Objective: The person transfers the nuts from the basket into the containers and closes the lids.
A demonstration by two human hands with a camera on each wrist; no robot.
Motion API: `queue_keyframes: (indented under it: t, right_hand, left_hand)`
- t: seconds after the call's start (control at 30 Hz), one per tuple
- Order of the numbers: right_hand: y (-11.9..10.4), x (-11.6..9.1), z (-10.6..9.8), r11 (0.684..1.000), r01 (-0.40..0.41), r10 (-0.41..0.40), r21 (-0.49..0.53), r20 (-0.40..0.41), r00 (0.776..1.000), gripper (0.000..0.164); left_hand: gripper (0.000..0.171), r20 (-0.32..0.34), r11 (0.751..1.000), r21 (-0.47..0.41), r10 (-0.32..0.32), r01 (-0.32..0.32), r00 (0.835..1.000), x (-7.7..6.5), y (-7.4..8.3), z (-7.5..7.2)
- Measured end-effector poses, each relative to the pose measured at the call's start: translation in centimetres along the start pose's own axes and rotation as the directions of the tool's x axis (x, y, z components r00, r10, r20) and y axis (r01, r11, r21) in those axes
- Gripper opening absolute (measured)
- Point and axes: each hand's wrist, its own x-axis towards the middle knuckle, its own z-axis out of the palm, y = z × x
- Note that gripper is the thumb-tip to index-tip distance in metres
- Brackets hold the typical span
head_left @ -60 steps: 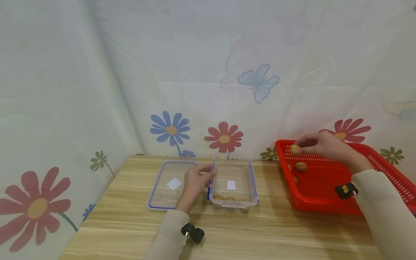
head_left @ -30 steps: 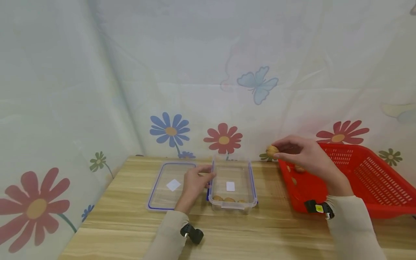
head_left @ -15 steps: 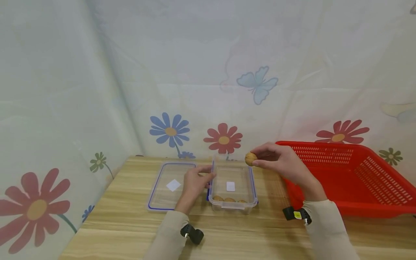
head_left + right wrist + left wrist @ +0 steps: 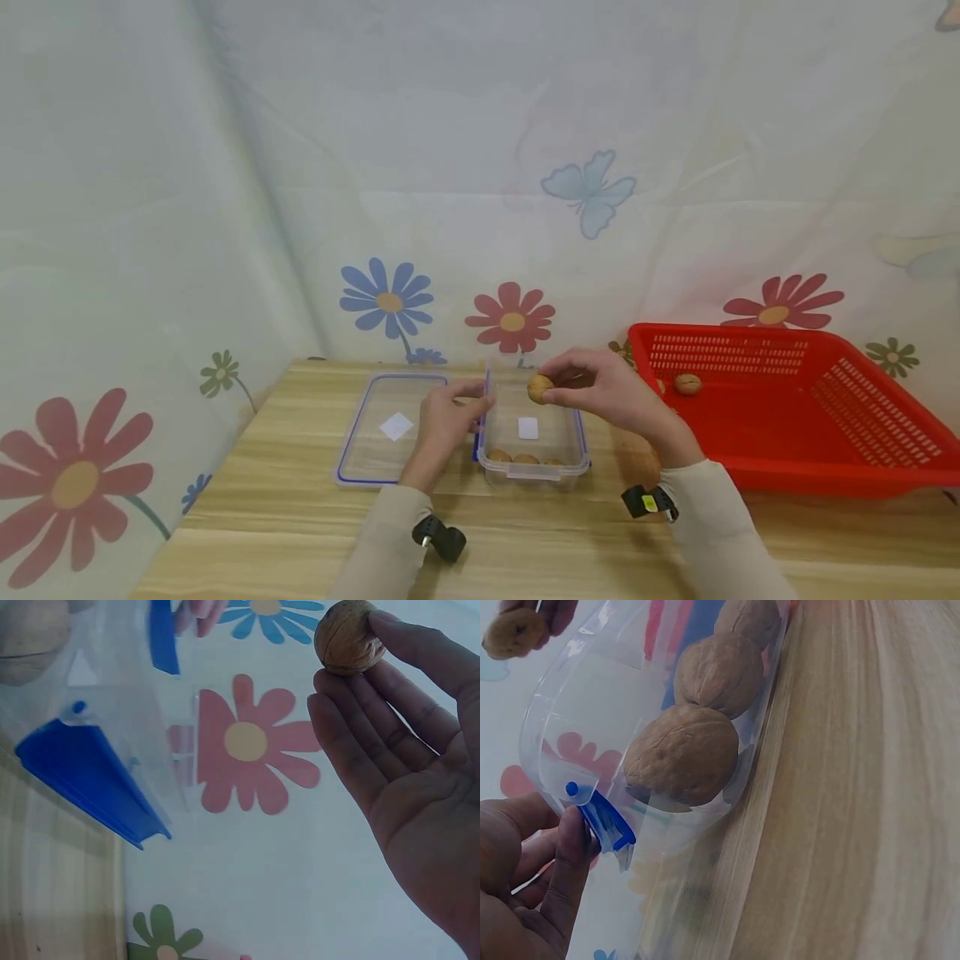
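My right hand point(image 4: 611, 400) pinches a walnut point(image 4: 539, 387) between thumb and fingertips, above the far part of a clear plastic food container point(image 4: 536, 472). The right wrist view shows the same walnut point(image 4: 349, 637) at the tips of the fingers. My left hand point(image 4: 447, 421) holds the container's left side, its thumb at a blue side clip point(image 4: 604, 817) in the left wrist view. Inside, three walnuts point(image 4: 682, 757) sit in a row along the near wall. A white label point(image 4: 528, 428) shows in the container.
Left of the container lies its clear lid point(image 4: 365, 462) with a blue seal and a white label. A red plastic basket point(image 4: 840, 479) stands at the right with walnuts point(image 4: 687, 384) near its left side. A flowered curtain point(image 4: 450, 167) hangs behind the wooden table point(image 4: 300, 533).
My right hand has carried the walnut left from over the red basket to above the container, lowering it somewhat. My left hand has stayed at the container's left side.
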Motion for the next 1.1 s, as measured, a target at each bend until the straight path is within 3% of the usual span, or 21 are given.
queue_keyframes:
  t: [0.3,0.5,1.1]
  right_hand:
    - [1.5,1.2,3.0,0.999,-0.024,0.028,-0.042,0.108,0.994,0.029]
    - [2.2,1.5,4.2,0.998,0.002,0.005,-0.055,0.136,0.991,0.025]
    - [3.8,2.2,6.8,0.995,-0.047,0.063,-0.083,0.205,0.977,0.023]
  left_hand:
    - [0.029,-0.014,1.0,-0.006,0.021,-0.021,1.0,0.1,-0.3,-0.2]
    - [0.031,0.002,1.0,-0.011,0.016,-0.016,1.0,0.2,-0.3,-0.1]
    - [0.029,0.0,1.0,-0.01,0.03,-0.03,1.0,0.2,-0.1,-0.1]
